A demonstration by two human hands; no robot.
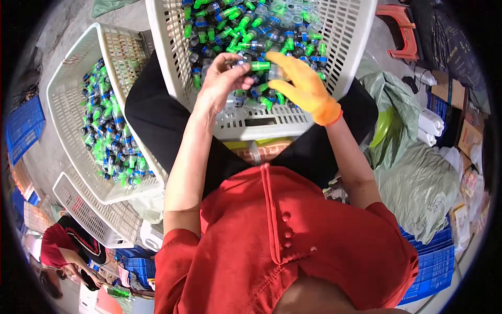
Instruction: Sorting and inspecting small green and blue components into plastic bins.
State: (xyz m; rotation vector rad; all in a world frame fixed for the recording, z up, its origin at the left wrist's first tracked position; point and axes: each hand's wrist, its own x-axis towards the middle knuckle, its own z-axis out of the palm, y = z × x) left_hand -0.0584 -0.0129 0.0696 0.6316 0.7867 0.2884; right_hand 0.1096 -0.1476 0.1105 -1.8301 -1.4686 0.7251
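Nearest, a white basket (251,123) rests on the person's lap, heaped with small clear bottles (246,26) with green caps. Over its near part the two hands meet: the bare left hand (222,81) pinches a green-capped piece (260,66), and the orange-gloved right hand (300,83) grips a small clear bottle (275,72) against it. This looks like fitting cap to bottle; next they need pressing squarely together. Farther left, another basket (73,104) holds similar bottles.

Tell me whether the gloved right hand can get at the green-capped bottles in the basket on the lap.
Probably yes: the right hand already sits inside the open-topped basket, directly over the bottles, with nothing covering them.
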